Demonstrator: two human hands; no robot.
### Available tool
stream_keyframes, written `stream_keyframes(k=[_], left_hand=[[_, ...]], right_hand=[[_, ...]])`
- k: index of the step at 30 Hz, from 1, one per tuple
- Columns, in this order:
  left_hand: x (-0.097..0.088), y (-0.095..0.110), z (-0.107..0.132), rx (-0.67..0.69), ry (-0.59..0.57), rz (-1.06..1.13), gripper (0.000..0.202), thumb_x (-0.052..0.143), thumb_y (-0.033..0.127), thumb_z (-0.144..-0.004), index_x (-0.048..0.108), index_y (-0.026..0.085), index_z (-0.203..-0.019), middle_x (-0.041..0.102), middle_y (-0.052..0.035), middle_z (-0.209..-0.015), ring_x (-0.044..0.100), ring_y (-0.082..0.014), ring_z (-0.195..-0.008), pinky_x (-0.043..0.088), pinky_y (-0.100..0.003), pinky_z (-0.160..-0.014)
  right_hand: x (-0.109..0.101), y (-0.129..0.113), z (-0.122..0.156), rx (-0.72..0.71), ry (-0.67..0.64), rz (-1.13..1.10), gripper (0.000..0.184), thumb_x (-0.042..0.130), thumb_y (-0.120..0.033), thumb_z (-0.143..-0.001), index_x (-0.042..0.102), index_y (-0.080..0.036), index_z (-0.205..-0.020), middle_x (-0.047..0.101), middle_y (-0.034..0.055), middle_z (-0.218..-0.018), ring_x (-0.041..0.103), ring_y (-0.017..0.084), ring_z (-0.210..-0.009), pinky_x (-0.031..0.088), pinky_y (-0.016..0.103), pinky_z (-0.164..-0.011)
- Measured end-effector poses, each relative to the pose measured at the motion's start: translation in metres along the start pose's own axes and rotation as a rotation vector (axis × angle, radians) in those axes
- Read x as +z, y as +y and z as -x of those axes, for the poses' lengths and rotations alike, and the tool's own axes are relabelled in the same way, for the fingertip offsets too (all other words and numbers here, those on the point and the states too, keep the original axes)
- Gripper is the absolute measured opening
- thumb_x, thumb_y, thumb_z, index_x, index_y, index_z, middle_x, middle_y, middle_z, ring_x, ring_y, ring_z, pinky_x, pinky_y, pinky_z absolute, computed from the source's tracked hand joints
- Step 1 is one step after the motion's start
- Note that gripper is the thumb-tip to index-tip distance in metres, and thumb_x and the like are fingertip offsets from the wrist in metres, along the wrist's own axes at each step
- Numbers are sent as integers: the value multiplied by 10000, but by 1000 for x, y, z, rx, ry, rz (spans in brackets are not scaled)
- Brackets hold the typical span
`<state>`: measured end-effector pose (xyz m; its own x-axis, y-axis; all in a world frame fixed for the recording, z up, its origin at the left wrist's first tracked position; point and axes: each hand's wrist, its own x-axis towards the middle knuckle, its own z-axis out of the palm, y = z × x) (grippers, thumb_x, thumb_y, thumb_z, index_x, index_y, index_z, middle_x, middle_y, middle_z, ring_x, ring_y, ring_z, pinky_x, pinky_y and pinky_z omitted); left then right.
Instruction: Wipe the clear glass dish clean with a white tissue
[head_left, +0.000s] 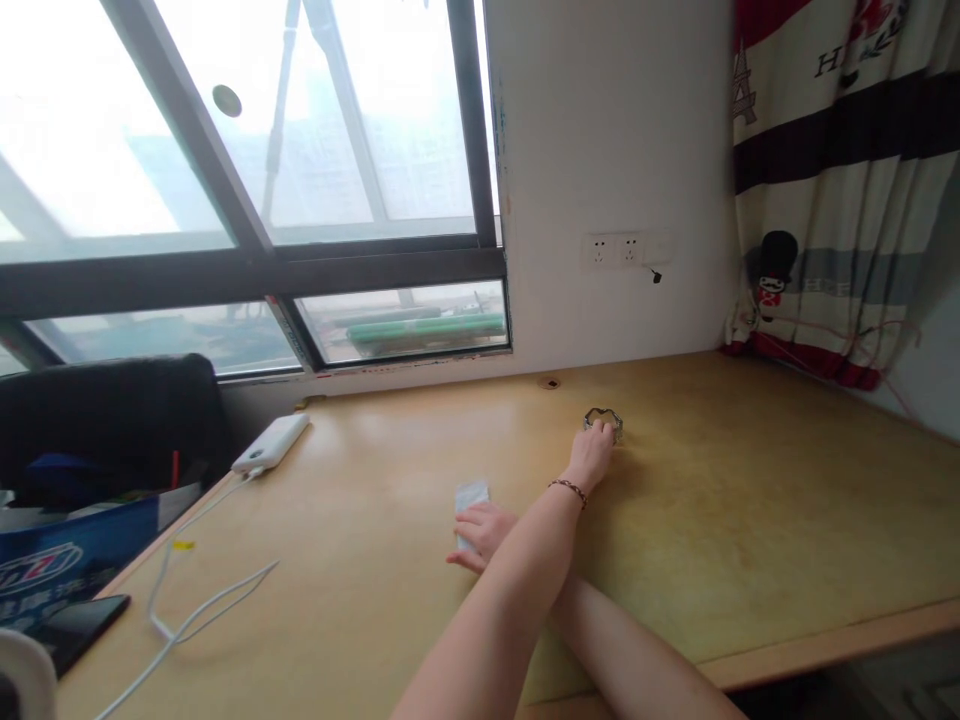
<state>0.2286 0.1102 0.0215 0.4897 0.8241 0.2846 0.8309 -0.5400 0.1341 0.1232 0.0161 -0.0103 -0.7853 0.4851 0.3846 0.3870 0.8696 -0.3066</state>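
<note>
My forearms cross over the wooden desk (390, 440), the left one on top. My left hand (590, 455), with a braided bracelet at the wrist, reaches to the right. Its fingers are closed on the near rim of a small clear glass dish with a wavy edge (602, 413), which looks like an ashtray. Beneath that arm, my right hand (486, 530) extends to the left. It lies over a small white packet (472, 492), perhaps tissues, with fingers stretched across it and thumb apart. Part of the packet is hidden by the fingers.
A white power bank (274, 442) with a white cable (176, 638) lies on the left. A dark phone (82, 630) sits at the desk's left edge, near a black chair (112, 410). Wall sockets (615, 248) and a curtain (840, 200) are behind.
</note>
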Motion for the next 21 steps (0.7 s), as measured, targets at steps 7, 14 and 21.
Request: stream_keyframes(k=[7, 14, 21], left_hand=[[-31, -50, 35, -242, 249, 151, 219, 398, 145, -806, 456, 174, -1015, 495, -89, -1006, 522, -157, -788, 393, -258, -671], [-61, -182, 121, -414, 462, 244, 238, 444, 101, -763, 498, 200, -973, 529, -43, -972, 529, -136, -795, 401, -242, -694], [-83, -292, 198, -535, 538, 228, 221, 460, 141, -733, 520, 169, -943, 532, -30, -856, 527, -131, -712, 431, -258, -655]], right_hand=[[1, -12, 10, 58, -37, 40, 375, 422, -326, -835, 446, -171, -1176, 447, 72, -1236, 361, 260, -1112, 269, 384, -950], [-26, -35, 8, 171, -13, -61, 468, 542, -416, -748, 486, -187, -1152, 503, 76, -1159, 396, 247, -1035, 329, 356, -895], [-27, -37, 8, 164, 16, -55, 467, 544, -441, -745, 497, -206, -1146, 494, 59, -1169, 379, 226, -1025, 315, 339, -907]])
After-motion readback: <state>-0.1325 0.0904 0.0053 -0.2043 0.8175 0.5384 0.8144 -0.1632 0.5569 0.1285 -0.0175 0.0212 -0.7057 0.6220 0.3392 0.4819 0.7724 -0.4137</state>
